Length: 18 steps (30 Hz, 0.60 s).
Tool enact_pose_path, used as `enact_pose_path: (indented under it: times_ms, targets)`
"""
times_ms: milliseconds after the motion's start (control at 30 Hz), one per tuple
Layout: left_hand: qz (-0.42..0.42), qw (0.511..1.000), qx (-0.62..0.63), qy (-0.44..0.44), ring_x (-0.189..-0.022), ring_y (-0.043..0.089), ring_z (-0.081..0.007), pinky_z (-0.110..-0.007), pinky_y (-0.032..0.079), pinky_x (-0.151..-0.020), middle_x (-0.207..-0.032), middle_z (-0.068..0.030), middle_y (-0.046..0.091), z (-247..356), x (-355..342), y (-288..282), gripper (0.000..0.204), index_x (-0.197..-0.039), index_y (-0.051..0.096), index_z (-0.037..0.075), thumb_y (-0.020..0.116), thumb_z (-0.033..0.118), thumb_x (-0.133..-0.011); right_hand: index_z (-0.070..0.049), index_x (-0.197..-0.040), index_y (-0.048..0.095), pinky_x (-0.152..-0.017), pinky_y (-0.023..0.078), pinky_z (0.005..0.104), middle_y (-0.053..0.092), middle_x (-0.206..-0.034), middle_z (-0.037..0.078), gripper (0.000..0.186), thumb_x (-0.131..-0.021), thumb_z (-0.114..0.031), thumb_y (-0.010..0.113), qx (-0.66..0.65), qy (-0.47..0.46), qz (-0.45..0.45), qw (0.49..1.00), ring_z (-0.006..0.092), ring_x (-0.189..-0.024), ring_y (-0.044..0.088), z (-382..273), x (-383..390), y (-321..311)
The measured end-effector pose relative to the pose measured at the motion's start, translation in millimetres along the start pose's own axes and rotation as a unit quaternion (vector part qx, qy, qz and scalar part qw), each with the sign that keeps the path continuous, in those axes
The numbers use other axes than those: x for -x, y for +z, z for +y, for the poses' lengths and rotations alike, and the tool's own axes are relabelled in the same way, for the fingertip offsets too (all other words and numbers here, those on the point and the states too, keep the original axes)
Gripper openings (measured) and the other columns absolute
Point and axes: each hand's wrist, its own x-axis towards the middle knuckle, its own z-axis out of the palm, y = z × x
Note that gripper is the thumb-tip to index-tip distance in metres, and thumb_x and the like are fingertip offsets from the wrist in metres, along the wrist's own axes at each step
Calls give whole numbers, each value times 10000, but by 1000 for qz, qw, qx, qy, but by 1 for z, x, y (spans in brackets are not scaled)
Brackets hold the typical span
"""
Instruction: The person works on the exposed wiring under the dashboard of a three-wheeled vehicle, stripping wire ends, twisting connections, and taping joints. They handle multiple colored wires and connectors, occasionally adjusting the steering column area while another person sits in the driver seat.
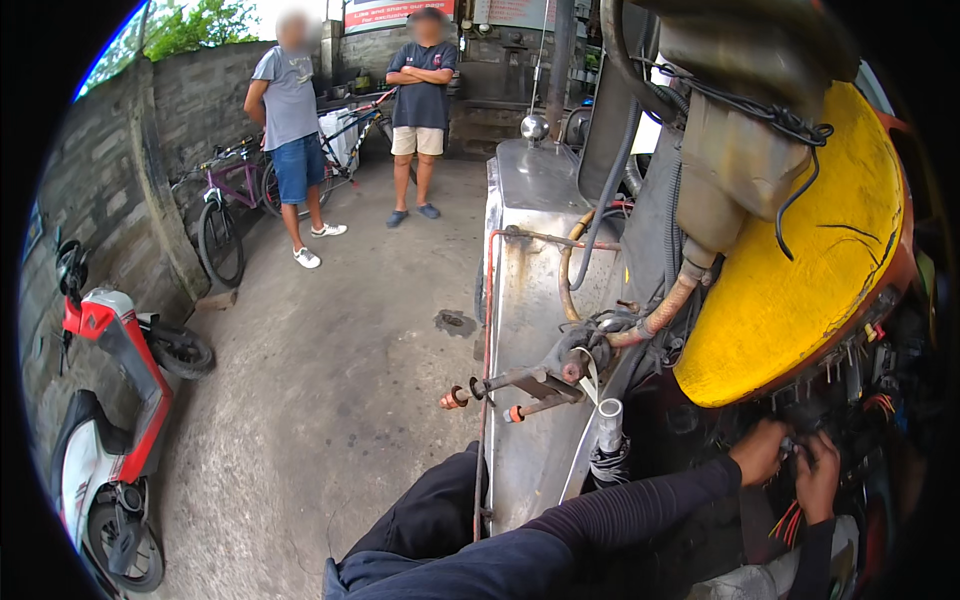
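Concrete floor (330, 420) stretching left; your left hand (760, 453), right hand (818, 482) pinching small part (788, 443); wires (789, 522) showing, work seemingly unfinished.

Comprises one left hand (762, 453) and one right hand (818, 480), both the wearer's, two in all; two dark sleeves (640, 500); two standing people (292, 100); four shoes (307, 258), one pair per standing person; one scooter (110, 440) with two wheels (188, 350); at least two bicycles (228, 190), exact number obscured by overlap; one yellow panel (800, 260); one shiny metal ball (534, 127); two orange-tipped rods (505, 381).
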Motion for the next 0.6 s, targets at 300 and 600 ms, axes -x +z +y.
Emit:
enact_pose_path:
  times_ms: [300, 600]
  targets:
    - [-7, 1000, 9, -26, -1027, 689, -503, -513, 559, -890, -1007, -325, 713, 7, 1, -4, 345, -1134, 714, -38, 702, -54, -790, 52, -980, 682, -821, 517, 458, 675, -968, 211, 166, -824, 95, 642, -20, 7, -7, 1000, 435, -924, 667, 1, 0, 1]
    - [-7, 1000, 11, -21, -1021, 690, -507, -519, 553, -873, -996, -333, 711, 8, 1, -8, 341, -1131, 715, -51, 699, -62, -791, 50, -968, 685, -823, 522, 447, 677, -960, 203, 158, -821, 97, 648, -15, 5, -12, 1000, 421, -921, 674, -1, -1, 0]
